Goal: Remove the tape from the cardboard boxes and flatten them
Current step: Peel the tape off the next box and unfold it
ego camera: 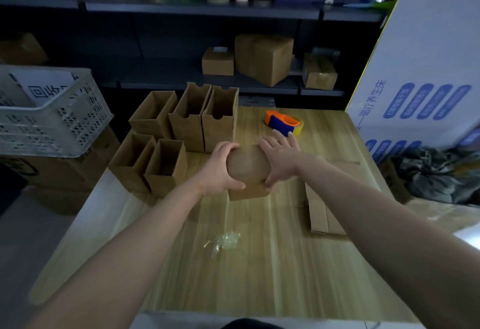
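Observation:
A small closed cardboard box sits on the wooden table in the middle of the view. My left hand grips its left side, thumb curled along the near edge. My right hand holds the right side, fingers spread over the top and thumb at the near corner. Several open-topped cardboard boxes stand upright in a cluster at the table's far left. A flattened cardboard piece lies on the table to the right. A crumpled wad of clear tape lies in front of the box.
An orange and blue tape dispenser sits beyond my right hand. A white plastic crate stands at the left. A large white printed carton leans at the right. Shelves with more boxes run behind the table.

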`<move>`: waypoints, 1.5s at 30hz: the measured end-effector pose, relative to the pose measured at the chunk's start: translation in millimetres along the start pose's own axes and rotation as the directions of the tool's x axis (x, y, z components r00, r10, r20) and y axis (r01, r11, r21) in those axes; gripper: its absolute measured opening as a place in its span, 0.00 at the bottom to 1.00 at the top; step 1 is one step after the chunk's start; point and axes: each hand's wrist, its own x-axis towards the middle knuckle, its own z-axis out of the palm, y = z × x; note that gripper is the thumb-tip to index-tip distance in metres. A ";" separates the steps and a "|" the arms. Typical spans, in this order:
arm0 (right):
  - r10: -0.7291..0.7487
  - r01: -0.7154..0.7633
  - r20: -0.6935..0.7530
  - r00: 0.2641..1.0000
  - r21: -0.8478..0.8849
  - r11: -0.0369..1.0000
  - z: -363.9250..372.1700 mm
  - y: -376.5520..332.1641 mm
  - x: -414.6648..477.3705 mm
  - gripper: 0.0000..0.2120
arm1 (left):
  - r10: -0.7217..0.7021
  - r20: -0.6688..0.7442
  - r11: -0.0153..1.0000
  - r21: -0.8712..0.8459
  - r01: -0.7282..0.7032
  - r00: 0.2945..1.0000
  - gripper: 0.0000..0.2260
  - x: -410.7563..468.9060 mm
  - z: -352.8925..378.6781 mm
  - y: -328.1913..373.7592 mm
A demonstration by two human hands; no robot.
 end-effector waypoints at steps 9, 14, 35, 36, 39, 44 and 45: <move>-0.021 0.021 -0.078 0.997 -0.006 1.000 1.0 2.6 -12.3 0.49 | -0.013 -0.174 0.999 0.033 0.019 0.985 0.21 -8.9 4.9 -8.8; -0.021 0.017 -0.073 0.997 -0.055 0.998 4.6 0.2 -18.2 0.49 | 0.042 -0.171 0.968 0.252 0.003 0.984 0.15 -9.7 8.5 -10.3; -0.028 0.005 -0.129 0.991 -0.177 0.984 21.1 -24.0 -36.3 0.47 | 0.066 -0.273 0.958 0.285 0.015 0.960 0.05 -10.4 41.3 -14.6; -0.028 0.006 -0.122 0.992 -0.174 0.985 22.8 -24.7 -37.2 0.46 | 0.055 -0.259 0.960 0.280 0.021 0.964 0.04 -10.1 41.7 -16.3; -0.042 0.021 -0.109 0.993 -0.184 0.983 26.4 -26.9 -38.7 0.46 | 0.027 -0.201 0.962 0.271 0.029 0.979 0.02 -9.3 42.8 -21.0; -0.052 0.031 -0.101 0.994 -0.193 0.981 22.5 -26.8 -39.6 0.46 | 0.079 -0.240 0.978 0.206 -0.029 0.968 0.03 -11.2 45.8 -25.0; -0.049 0.028 -0.106 0.993 -0.191 0.981 21.2 -26.4 -39.7 0.46 | 0.099 -0.268 0.981 0.186 -0.050 0.958 0.03 -12.0 46.4 -24.6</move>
